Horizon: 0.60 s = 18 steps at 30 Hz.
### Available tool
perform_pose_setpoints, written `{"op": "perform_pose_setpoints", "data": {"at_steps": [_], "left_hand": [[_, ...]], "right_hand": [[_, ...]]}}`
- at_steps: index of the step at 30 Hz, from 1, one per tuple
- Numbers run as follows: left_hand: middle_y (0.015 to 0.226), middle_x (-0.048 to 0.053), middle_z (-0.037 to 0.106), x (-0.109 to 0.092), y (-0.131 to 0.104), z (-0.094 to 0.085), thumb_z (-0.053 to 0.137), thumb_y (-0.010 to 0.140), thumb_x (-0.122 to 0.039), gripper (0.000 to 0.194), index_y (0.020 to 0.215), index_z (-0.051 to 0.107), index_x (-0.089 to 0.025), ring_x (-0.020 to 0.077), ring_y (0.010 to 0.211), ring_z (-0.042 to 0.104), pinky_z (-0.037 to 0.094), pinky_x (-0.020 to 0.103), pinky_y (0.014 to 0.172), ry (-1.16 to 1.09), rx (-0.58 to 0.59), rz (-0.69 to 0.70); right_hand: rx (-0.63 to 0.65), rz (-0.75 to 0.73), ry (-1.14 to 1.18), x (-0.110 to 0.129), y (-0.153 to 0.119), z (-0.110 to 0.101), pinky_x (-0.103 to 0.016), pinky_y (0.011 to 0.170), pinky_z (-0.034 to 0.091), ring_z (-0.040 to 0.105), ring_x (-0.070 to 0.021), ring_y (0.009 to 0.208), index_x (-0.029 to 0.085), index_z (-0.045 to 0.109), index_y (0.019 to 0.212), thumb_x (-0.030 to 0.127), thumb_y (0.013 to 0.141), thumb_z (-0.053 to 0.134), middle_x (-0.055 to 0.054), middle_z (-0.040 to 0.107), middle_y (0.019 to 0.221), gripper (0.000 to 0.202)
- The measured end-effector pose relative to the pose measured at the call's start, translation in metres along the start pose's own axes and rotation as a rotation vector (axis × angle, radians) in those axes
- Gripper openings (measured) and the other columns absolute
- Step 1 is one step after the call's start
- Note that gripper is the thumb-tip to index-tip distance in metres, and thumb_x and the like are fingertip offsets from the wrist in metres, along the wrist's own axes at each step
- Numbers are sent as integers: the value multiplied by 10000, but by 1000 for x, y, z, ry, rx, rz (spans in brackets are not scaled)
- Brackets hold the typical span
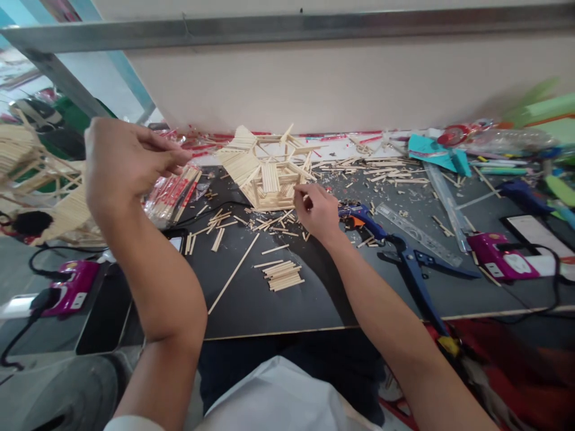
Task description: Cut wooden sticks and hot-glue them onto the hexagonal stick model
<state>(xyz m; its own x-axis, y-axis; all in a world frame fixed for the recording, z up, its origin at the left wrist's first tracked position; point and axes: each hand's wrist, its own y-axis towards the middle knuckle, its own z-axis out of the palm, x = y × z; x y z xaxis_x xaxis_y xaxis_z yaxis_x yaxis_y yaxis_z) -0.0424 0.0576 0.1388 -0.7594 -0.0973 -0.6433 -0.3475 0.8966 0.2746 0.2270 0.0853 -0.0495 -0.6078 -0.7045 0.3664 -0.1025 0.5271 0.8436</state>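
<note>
Seemingly pinched left hand (128, 157) near red-printed wrappers (165, 194), lettering illegible; curled right hand (320, 211) beside stick model (269, 178), grips unclear.

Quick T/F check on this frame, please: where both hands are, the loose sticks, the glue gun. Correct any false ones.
1. The right hand is by the right side of the stick model. True.
2. The left hand lies flat on the table. False: it is raised, left of the model.
3. A pile of short sticks lies nearer the person than the model does. True.
4. The long stick lies right of that pile. False: it lies to its left.
5. The glue gun has an orange trigger. True.
</note>
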Motion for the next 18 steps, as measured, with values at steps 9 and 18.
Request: {"op": "perform_pose_setpoints", "data": {"at_steps": [9,18], "left_hand": [[561,-12,624,35,33,23,865,791,-112,190,683,710,-101,117,578,615,625,373,796,-96,102,-190],[635,6,700,57,53,42,635,921,-1,212,731,655,-92,117,676,702,647,345,795,1,311,-161]], "right_hand": [[-133,31,-352,-12,6,-55,-315,597,504,591,-159,508,238,709,982,303,1009,522,-19,694,690,200],[155,650,-543,-61,1,-109,-440,859,554,728,-283,783,180,719,939,323,886,569,-118,760,866,214]]}}
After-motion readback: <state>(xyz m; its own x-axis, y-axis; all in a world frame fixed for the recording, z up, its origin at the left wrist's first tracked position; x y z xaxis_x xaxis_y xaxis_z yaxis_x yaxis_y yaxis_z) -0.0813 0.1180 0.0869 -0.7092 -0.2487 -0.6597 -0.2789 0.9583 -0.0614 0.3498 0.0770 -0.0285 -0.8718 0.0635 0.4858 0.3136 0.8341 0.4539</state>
